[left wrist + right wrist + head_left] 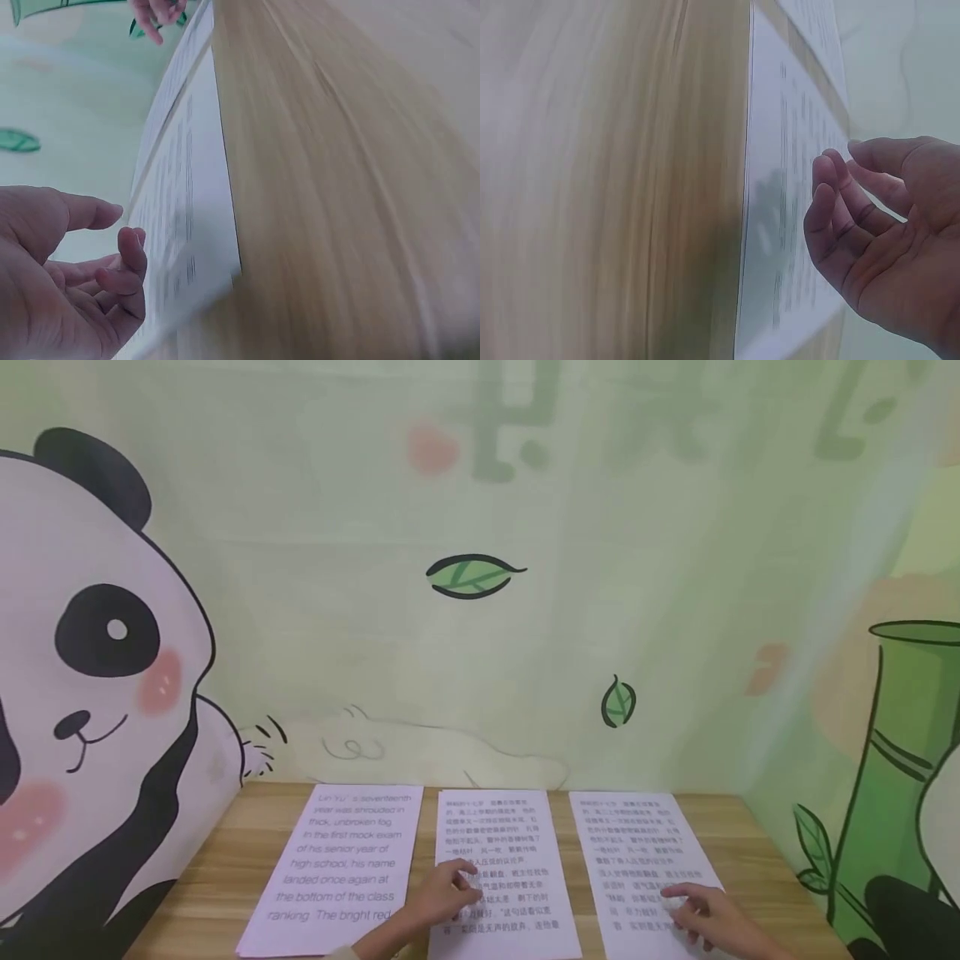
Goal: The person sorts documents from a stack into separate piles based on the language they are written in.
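Note:
Three printed paper sheets lie in a row on a wooden table. Over the lower left part of the middle sheet (517, 835), which bears Chinese text, is my left hand (444, 893). Its fingers are loosely bent and nothing is between them, as the left wrist view of the hand (82, 277) also shows. My right hand (711, 917) hovers at the lower right of the right sheet (622, 839), also printed in Chinese. In the right wrist view that hand (892, 232) has loosely curled fingers and holds nothing. A shadow falls on the paper below.
On the left lies a sheet with English text (345, 860). The wooden tabletop (765, 860) ends against a backdrop (337, 610) painted with a panda (172, 577), leaves and green bamboo (911, 735). Bare wood (322, 187) runs along the papers' near edge.

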`<state>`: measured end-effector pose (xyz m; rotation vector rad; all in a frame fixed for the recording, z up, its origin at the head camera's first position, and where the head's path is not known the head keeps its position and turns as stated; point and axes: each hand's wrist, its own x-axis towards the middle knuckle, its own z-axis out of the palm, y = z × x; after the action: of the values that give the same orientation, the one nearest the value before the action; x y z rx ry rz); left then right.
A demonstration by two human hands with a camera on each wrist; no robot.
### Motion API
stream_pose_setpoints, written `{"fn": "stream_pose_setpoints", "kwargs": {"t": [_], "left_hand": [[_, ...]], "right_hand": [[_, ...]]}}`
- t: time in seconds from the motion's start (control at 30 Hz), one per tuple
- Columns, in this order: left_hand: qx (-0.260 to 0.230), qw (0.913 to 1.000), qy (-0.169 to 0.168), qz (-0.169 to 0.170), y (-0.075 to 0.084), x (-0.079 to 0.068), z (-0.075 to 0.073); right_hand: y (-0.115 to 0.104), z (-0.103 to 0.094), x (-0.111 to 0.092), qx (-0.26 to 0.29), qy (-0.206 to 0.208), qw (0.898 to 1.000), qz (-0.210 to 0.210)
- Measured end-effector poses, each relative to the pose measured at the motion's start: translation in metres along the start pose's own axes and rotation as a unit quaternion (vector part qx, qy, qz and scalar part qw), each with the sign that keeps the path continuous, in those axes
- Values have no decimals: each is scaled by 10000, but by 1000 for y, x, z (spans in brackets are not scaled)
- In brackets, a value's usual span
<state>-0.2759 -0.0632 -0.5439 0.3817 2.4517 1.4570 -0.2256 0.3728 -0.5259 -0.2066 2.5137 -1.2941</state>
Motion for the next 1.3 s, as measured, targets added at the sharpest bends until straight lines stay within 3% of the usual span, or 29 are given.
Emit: {"fn": "stream_pose_setpoints", "kwargs": {"t": [0.17,0.3,0.63,0.83,0.97,1.3], "left_hand": [[239,9986,455,-150,-16,-24,-28],[320,9980,452,-297,-25,-38,-40],[-87,9990,-85,-434,-33,-46,-42],[80,9990,-74,-443,-33,-44,-41],[85,9987,-16,-498,-31,-43,-39],[53,9981,52,-612,-29,-40,-35]], "right_hand": [[-13,24,13,251,-521,9952,-783],[-23,42,24,418,-820,9902,-1047],[-42,74,38,794,-1228,9886,-361],[-49,86,46,817,-1450,9860,-42],[-54,93,43,1114,-1317,9848,-190],[-57,100,40,995,-1239,9873,-16]]}}
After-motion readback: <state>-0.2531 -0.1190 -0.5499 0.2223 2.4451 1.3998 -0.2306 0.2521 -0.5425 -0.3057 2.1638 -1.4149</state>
